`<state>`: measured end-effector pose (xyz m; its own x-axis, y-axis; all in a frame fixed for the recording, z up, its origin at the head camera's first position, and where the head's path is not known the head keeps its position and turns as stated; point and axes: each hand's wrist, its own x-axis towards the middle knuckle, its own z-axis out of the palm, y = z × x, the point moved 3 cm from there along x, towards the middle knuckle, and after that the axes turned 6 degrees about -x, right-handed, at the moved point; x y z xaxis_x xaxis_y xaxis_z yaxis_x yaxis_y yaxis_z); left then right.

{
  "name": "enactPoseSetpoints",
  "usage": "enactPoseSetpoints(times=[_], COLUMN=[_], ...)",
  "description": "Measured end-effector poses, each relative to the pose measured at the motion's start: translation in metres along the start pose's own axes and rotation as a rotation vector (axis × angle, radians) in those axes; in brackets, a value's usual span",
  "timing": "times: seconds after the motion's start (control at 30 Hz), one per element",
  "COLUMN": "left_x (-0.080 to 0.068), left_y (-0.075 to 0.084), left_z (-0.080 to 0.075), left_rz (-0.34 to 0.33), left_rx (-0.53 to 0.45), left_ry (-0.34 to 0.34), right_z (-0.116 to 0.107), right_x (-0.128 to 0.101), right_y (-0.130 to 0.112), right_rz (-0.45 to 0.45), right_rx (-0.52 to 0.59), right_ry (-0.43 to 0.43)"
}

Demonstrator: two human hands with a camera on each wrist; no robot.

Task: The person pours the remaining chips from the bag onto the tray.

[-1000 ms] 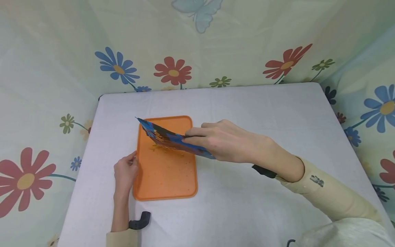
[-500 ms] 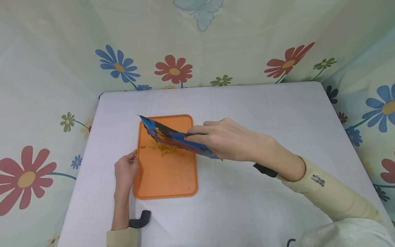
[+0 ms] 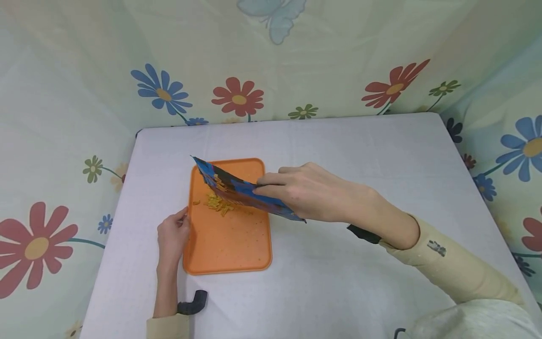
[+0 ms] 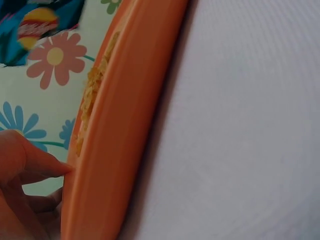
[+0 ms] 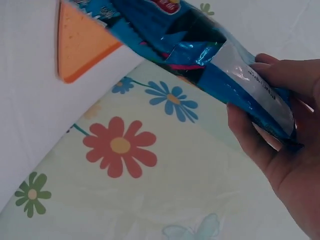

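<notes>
My right hand (image 3: 315,193) grips a blue snack bag (image 3: 237,187) by its near end and holds it tilted over an orange tray (image 3: 228,249). The bag's far end slopes toward the tray's upper left. Below it, a small pile of yellow snack sticks (image 3: 218,205) lies on the tray, with fine crumbs around. At the tray's left rim, my left hand (image 3: 173,235) pinches the edge. The left wrist view shows a fingertip on the rim and other fingers lower down, beside the pale heap of snack pieces (image 4: 92,90). The bag's opening is mostly hidden.
The tray stands on a table with a white cloth (image 3: 360,155). A flower-patterned curtain (image 3: 330,61) rises behind the table and on both sides. A black strap end (image 3: 193,302) sticks out beside the left wrist.
The pile of snack sticks on the tray has grown from a few bits to a heap. The bag has shifted slightly right. My left hand stays at the rim.
</notes>
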<state>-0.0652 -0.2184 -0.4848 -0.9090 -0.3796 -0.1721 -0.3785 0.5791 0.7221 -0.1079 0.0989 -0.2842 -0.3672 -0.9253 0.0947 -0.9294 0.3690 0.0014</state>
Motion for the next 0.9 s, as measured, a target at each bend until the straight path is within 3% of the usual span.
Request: enactPoseSetpoints(times=[0.9], left_x=[-0.0061], left_y=[0.0034], left_z=[-0.0002], left_rz=[0.033], left_rx=[0.012], left_ry=[0.002], right_z=[-0.0059], right_x=[-0.0057], right_y=[-0.0019], right_rz=[-0.013], right_rx=[-0.021], right_ry=[0.037])
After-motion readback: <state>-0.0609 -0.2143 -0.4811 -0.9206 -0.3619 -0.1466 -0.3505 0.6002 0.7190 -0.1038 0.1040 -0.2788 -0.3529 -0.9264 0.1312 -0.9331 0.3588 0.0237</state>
